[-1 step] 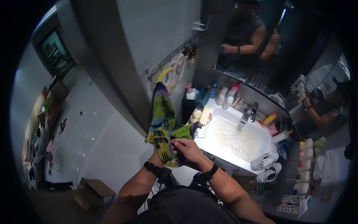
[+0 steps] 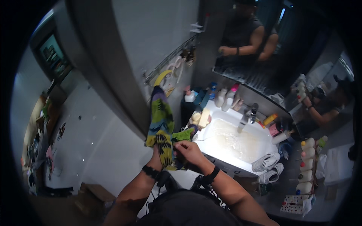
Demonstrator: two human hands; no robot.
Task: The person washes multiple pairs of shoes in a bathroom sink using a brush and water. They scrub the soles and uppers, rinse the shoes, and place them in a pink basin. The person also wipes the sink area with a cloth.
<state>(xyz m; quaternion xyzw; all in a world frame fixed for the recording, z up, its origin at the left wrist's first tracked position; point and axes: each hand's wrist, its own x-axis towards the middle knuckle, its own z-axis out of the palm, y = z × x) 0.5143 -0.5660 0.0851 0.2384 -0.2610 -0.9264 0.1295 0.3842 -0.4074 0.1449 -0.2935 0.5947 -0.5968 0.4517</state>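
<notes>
A long sock-like cloth (image 2: 162, 116) in green, yellow, blue and purple stands up before me, left of the sink, with black marks on its yellow part. Behind or inside its lower end is my left hand (image 2: 157, 152), mostly covered, so its fingers do not show. My right hand (image 2: 188, 150) is closed in a pinch at the cloth's right edge, thumb and forefinger together. Beside that hand a bright green piece with a purple end (image 2: 183, 135) sticks out toward the sink; whether it belongs to the same cloth I cannot tell.
The white sink (image 2: 211, 145) holds cloudy water below a faucet (image 2: 253, 109). Bottles (image 2: 228, 101) line its back edge, and white shoes (image 2: 272, 167) rest at its right corner. A wall rack (image 2: 169, 56) hangs beyond the cloth. A cardboard box (image 2: 94, 197) lies lower left.
The whole view has shifted slightly, so the sink and rack appear a little further left. Both hands keep about the same pose at the cloth.
</notes>
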